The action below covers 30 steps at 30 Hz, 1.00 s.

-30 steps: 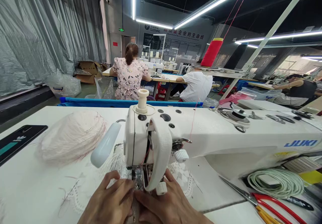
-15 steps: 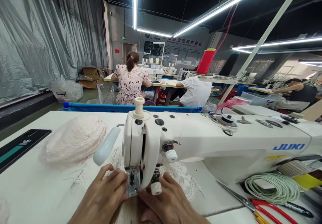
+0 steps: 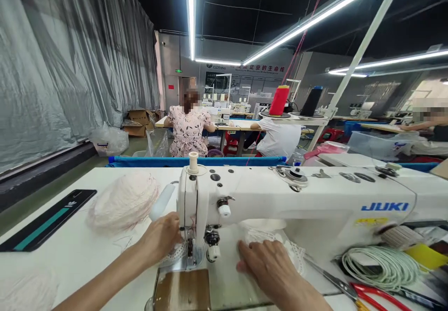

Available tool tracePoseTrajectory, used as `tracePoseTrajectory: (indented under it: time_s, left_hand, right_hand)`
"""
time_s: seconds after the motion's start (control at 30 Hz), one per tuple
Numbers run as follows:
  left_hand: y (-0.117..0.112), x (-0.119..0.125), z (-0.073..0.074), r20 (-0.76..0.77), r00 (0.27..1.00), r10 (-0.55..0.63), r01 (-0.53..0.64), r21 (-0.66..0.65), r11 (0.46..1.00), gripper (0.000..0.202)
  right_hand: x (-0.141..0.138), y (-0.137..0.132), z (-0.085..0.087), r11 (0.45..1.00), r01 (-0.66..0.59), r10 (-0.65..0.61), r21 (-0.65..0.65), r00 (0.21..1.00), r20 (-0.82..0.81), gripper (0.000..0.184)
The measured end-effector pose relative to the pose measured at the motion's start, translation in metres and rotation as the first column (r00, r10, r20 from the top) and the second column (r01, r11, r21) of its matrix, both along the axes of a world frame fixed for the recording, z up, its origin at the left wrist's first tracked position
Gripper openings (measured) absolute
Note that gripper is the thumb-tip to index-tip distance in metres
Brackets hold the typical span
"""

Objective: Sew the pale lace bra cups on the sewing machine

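A white JUKI sewing machine (image 3: 259,194) stands before me, its presser foot (image 3: 191,250) over the needle plate. White lace (image 3: 175,253) shows just left of the foot. My left hand (image 3: 163,238) reaches beside the machine head, touching the lace, with its fingertips hidden behind the head. To the right of the needle, more lace (image 3: 297,255) lies bunched below the machine arm. My right hand (image 3: 268,264) rests palm down on that bunch, thumb apart from the fingers.
On the left are a pale lace bundle (image 3: 122,201), a black-and-teal case (image 3: 49,220) and a translucent, pale blue object (image 3: 163,202). Scissors with red handles (image 3: 374,297) and a coil of pale cord (image 3: 381,262) lie right. People (image 3: 191,129) sit at machines beyond.
My hands have moved apart. The left has gone farther back beside the machine head; the right has moved right from the presser foot onto the bunched lace. The view has shifted slightly.
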<state>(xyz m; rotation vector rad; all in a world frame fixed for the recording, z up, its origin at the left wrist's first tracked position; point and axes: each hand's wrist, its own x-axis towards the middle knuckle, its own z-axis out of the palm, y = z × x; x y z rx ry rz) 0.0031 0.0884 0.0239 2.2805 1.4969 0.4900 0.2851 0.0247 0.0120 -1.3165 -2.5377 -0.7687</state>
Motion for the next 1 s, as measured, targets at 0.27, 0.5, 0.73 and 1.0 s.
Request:
tracePoseTrajectory:
  time_s: [0.27,0.5,0.73,1.0]
  left_hand:
    - [-0.04,0.006,0.029,-0.27,0.963,0.016,-0.032,-0.055,0.998,0.019]
    - [-0.118,0.018,0.087,0.371,0.905,-0.207,0.382,-0.498,0.779,0.012]
    - [-0.096,0.008,0.046,0.37,0.889,-0.268,0.326,-0.104,0.94,0.024]
    - [-0.099,-0.007,-0.006,-0.015,0.939,-0.344,0.307,0.49,0.816,0.04]
  right_hand:
    - [-0.043,-0.019,0.026,0.923,-0.117,0.031,-0.367,0.972,-0.233,0.014]
    - [-0.043,-0.015,0.039,0.243,-0.791,0.035,-0.561,0.586,-0.81,0.053]
    - [-0.038,-0.006,0.038,0.344,-0.557,-0.096,-0.756,0.78,-0.619,0.023]
    - [-0.058,-0.026,0.039,0.913,-0.24,0.091,-0.331,0.908,-0.408,0.011]
